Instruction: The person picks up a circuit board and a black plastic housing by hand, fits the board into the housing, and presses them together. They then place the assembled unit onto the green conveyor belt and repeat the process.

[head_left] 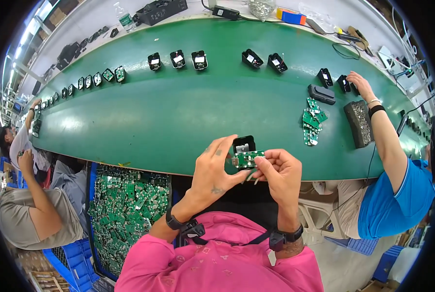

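Observation:
Above the near edge of the green table, my left hand (212,168) grips a small black plastic housing (244,141) by its side, its open face toward me. A light metallic part shows inside it. Between the thumb and fingers of my right hand (278,170) is a green circuit board (249,159), held at the mouth of the housing and covering its lower part. Whether any of the board sits inside the housing I cannot tell.
A green work surface (178,112) carries several black housings (199,60) along its far side. Loose circuit boards (313,121) lie right, beside a dark foam block (358,124). A blue bin of boards (92,194) stands at my left. A co-worker's arm (388,131) reaches in at right; others sit left.

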A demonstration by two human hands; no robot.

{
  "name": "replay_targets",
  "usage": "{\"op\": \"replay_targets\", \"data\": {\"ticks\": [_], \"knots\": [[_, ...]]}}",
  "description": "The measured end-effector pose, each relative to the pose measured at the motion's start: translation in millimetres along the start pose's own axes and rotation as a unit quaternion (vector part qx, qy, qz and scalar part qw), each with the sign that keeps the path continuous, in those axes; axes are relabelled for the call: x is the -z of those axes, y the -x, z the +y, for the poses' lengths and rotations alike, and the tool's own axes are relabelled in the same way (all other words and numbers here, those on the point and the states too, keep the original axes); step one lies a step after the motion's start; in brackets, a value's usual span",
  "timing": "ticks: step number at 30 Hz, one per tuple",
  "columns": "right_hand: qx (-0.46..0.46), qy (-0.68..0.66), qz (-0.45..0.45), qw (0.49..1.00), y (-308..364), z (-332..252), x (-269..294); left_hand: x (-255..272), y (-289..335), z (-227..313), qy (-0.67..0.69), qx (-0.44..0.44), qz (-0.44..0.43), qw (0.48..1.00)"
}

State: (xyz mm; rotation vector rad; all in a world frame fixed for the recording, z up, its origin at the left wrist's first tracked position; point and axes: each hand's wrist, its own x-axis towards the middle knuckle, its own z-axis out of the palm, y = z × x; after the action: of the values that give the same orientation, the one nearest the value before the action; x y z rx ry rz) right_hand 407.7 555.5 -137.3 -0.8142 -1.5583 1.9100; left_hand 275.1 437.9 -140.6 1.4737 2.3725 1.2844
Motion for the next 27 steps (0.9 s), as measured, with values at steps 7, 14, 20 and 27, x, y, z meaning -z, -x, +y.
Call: {"op": "replay_targets", "data": {"ticks": [7, 14, 20, 27], "knots": [[0.051, 0.12, 0.016, 0.991, 3.8, 12.3, 2.9, 0.5, 5.4, 7.4, 0.44, 0.18, -0.124, 0.871], [0.226, 0.243, 0.055, 0.942, 16.8, -3.6, -2.4, -5.9, 3.7, 11.6, 0.457, 0.211, -0.104, 0.858], [0.116, 0.104, -0.061, 0.986, 16.2, -9.7, -5.1, -6.9, 6.7, 14.6, 0.396, 0.182, -0.129, 0.891], [0.297, 0.294, 0.006, 0.908, 24.0, -12.0, -3.3, -0.7, 10.8, 35.7, 0.264, 0.091, 0.022, 0.96]]}}
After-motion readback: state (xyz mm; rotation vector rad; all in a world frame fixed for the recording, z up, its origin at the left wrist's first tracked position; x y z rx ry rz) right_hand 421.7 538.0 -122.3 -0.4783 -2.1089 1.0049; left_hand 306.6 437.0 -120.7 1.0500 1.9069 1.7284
